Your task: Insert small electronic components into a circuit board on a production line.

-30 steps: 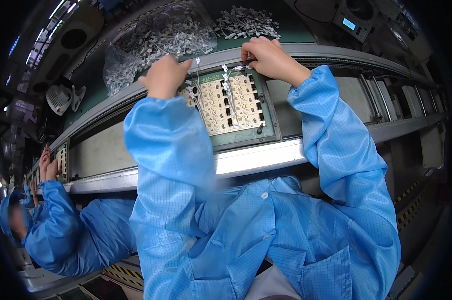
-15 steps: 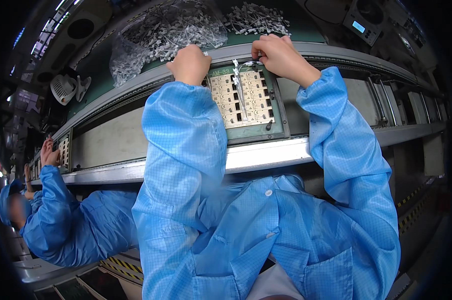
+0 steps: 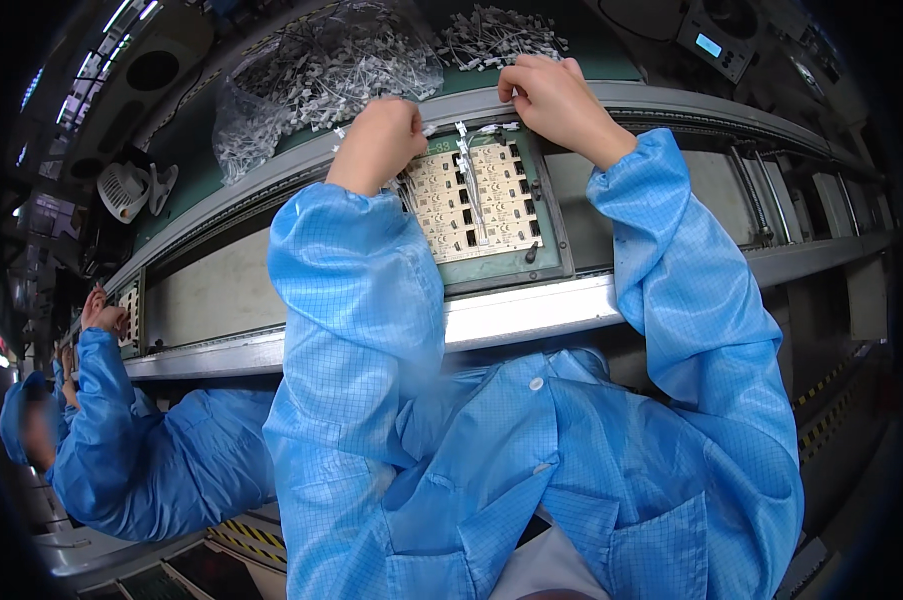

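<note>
A cream circuit board panel (image 3: pixel 506 180) with rows of dark slots lies in a green carrier tray (image 3: pixel 491 266) on the rail line in front of me. A thin cable with white connectors (image 3: pixel 473 190) runs down the panel's middle. My left hand (image 3: pixel 379 145) is closed over the panel's far left corner, with a white connector end beside its fingertips; its grip is mostly hidden. Wires show just below that hand. Beyond the far right corner, my right hand (image 3: pixel 556 103) hovers with curled fingers. Whatever it may hold is too small to tell.
A clear bag of white-ended cables (image 3: pixel 341 75) and a loose cable pile (image 3: pixel 501 38) lie on the green surface behind the rail. A small white fan (image 3: pixel 126 187) stands left. A co-worker in blue (image 3: pixel 161 450) handles another panel at far left. A device with a lit screen (image 3: pixel 709 45) sits far right.
My left hand has come slightly nearer me over the panel's left corner. My right hand has lifted off the far edge, and the cable end there lies flatter.
</note>
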Motion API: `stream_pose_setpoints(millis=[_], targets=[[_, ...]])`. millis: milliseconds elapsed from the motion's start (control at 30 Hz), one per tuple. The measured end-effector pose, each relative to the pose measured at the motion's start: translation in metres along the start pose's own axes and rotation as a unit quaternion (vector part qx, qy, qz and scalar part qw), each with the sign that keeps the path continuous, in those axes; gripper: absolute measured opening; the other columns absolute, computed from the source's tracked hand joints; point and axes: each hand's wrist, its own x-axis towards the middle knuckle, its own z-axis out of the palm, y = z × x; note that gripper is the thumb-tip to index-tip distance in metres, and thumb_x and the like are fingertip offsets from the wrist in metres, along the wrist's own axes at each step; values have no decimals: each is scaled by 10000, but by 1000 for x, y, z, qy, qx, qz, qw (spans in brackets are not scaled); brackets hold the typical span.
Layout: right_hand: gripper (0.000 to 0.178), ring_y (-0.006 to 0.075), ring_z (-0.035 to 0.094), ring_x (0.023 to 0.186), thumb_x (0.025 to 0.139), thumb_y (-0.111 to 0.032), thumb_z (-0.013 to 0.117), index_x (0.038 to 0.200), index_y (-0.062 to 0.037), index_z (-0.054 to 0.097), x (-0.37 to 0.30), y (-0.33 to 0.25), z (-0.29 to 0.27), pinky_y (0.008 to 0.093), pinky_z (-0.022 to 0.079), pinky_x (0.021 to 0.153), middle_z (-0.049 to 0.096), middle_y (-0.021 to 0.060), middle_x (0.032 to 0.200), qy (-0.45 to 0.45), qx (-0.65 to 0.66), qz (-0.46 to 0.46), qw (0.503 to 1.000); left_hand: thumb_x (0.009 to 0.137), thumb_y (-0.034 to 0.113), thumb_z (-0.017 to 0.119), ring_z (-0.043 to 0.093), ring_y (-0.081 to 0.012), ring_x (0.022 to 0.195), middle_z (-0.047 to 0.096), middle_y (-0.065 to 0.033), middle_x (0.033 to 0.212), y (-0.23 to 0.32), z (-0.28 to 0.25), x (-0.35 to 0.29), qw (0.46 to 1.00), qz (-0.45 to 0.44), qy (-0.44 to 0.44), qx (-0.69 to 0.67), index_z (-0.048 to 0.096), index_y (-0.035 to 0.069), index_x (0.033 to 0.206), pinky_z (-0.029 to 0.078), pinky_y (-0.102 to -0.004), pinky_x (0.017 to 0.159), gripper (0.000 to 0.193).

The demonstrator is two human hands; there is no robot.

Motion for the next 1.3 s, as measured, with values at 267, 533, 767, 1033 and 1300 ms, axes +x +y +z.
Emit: stream_pose_setpoints(millis=[267, 533, 767, 1033, 1300], targets=[[120, 221, 602, 954, 873, -48, 566, 912, -109, 662, 1, -4, -1, 378, 359, 877, 614, 27, 920, 3, -5, -1, 1000, 819, 55, 678, 650, -335, 815, 660, -155, 871, 23, 8, 1, 998, 66, 0, -10, 695, -9, 910, 530, -394, 743, 112], [113, 222, 594, 971, 876, -55, 564, 912, -112, 655, 0, -1, -1, 387, 358, 887, 605, 26, 919, 4, -10, -9, 1000, 841, -5, 687, 686, -254, 835, 709, -132, 898, 20, -2, 1, 994, -2, -31, -106, 665, -3, 1047, 553, -359, 771, 207], [110, 224, 592, 971, 879, -57, 563, 914, -118, 648, 2, -4, -3, 397, 356, 890, 601, 25, 918, -3, -14, -10, 1000, 840, -51, 645, 687, -236, 803, 727, -133, 884, 22, -2, 0, 994, -23, -65, -87, 701, -11, 966, 553, -346, 764, 144], [156, 230, 604, 1021, 852, -41, 575, 915, -133, 683, 2, -4, -2, 438, 349, 917, 647, 21, 940, -14, -4, -1, 1000, 835, 74, 680, 708, -276, 834, 732, -149, 886, 15, -14, 0, 993, -60, 15, -103, 715, 5, 960, 555, -359, 768, 147], [153, 229, 607, 1014, 863, -40, 568, 926, -125, 679, 1, -4, -1, 426, 345, 907, 641, 26, 930, -17, -5, -7, 1000, 782, 406, 780, 722, -295, 925, 738, -200, 902, -43, -32, -14, 913, -382, 24, 140, 738, 48, 991, 550, -390, 818, 417]])
